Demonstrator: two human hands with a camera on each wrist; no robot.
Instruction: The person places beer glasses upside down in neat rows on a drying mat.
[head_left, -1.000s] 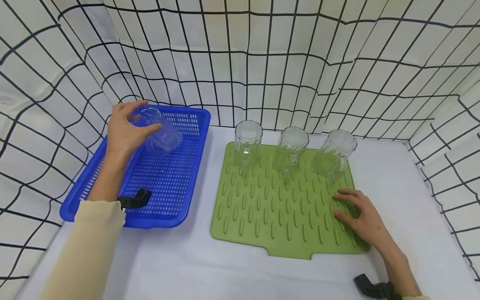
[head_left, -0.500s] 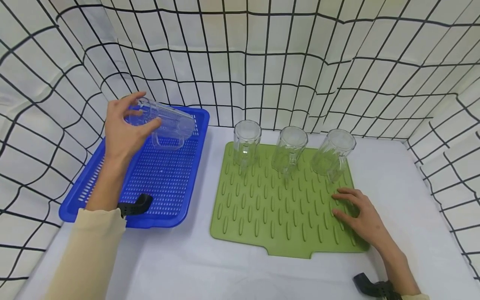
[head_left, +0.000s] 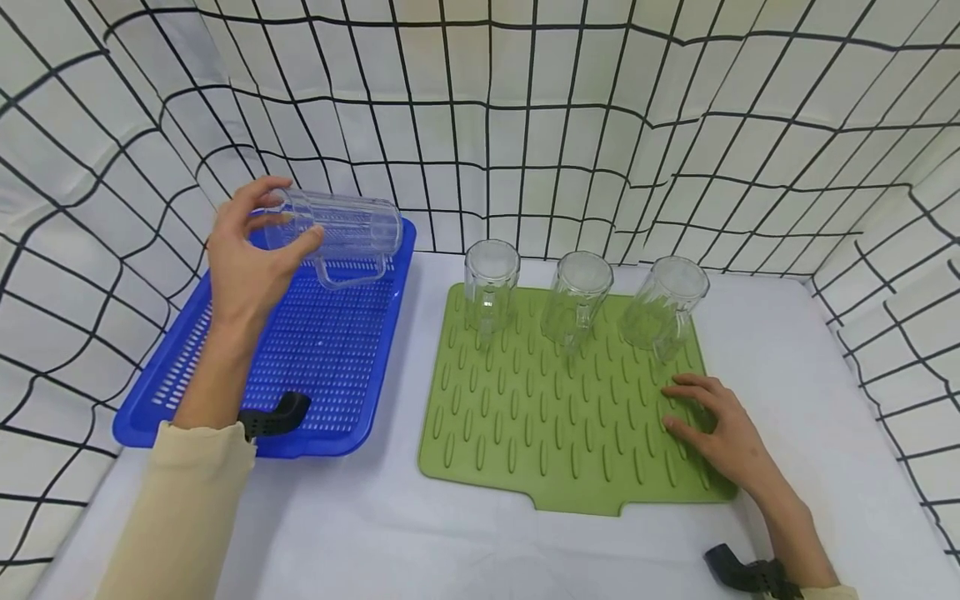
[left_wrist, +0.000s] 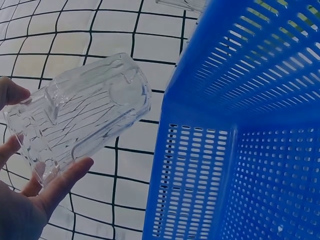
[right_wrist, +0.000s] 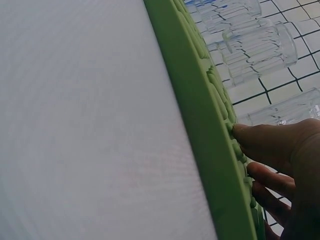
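Observation:
A clear glass mug [head_left: 348,225] lies sideways in the air over the far end of a blue perforated basket [head_left: 322,367]. My left hand [head_left: 251,258] grips it near its rim, thumb on the near side, the base pointing right and the handle hanging down. In the left wrist view the mug [left_wrist: 85,110] is apart from the basket wall [left_wrist: 190,175]. My right hand [head_left: 716,429] rests on the right edge of a green ribbed mat [head_left: 540,442], its fingers loosely bent with nothing between them. Three glass mugs, left [head_left: 491,287], middle [head_left: 577,300] and right [head_left: 666,308], stand upside down along the mat's far edge.
A black wire grid [head_left: 487,137] backed with white cloth rises behind and at both sides. White cloth [head_left: 360,525] covers the table. The basket stands left of the mat, with a narrow strip of table between them.
My left hand has raised the mug out of the basket and tipped it from slanting to nearly level, its base swinging up and right. The right hand stays on the mat.

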